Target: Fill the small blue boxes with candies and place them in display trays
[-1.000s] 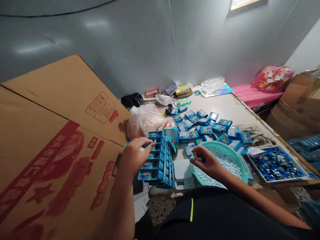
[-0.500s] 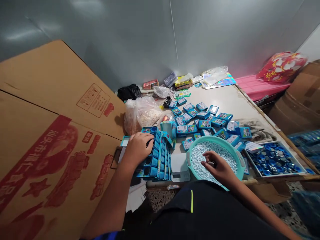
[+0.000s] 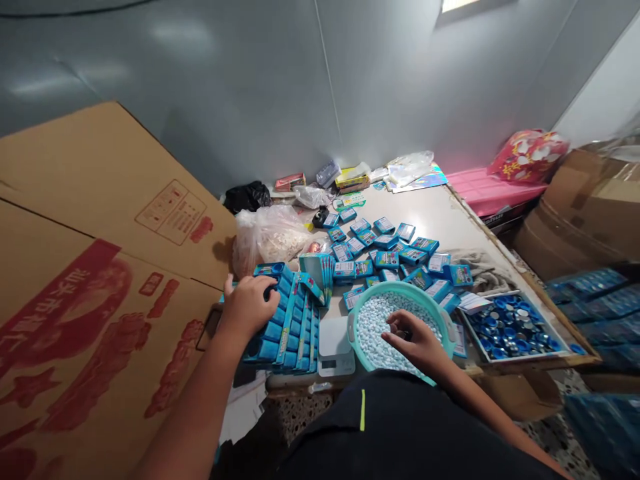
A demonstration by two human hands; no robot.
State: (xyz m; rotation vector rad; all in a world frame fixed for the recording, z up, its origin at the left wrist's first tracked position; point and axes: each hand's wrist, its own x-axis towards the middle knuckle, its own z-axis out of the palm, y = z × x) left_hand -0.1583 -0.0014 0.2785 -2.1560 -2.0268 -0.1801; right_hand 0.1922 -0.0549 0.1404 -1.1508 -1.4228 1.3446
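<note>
My left hand (image 3: 250,303) rests over a row of blue boxes (image 3: 273,331) on the left of the table. Its fingers curl by a dark round spot near the back of the row, and what they hold, if anything, is hidden. My right hand (image 3: 413,339) hovers above a teal basin (image 3: 352,327) full of small pale pellets (image 3: 375,317). Those fingers are bent toward the thumb, closed around something too dark and small to make out. Between the box row and the basin sits a white scale (image 3: 335,340).
Many loose blue packs (image 3: 387,259) lie behind the basin. At right, a white tray (image 3: 485,350) holds blue and silver round caps (image 3: 510,327) beside a grey cloth (image 3: 483,270). A large cardboard box (image 3: 165,267) walls the left side. Plastic bags (image 3: 275,233) stand behind the box row.
The whole view has shifted, so the table appears further left and slightly lower. My left hand stays over the box row and my right hand over the pellets, its fingers slightly more curled.
</note>
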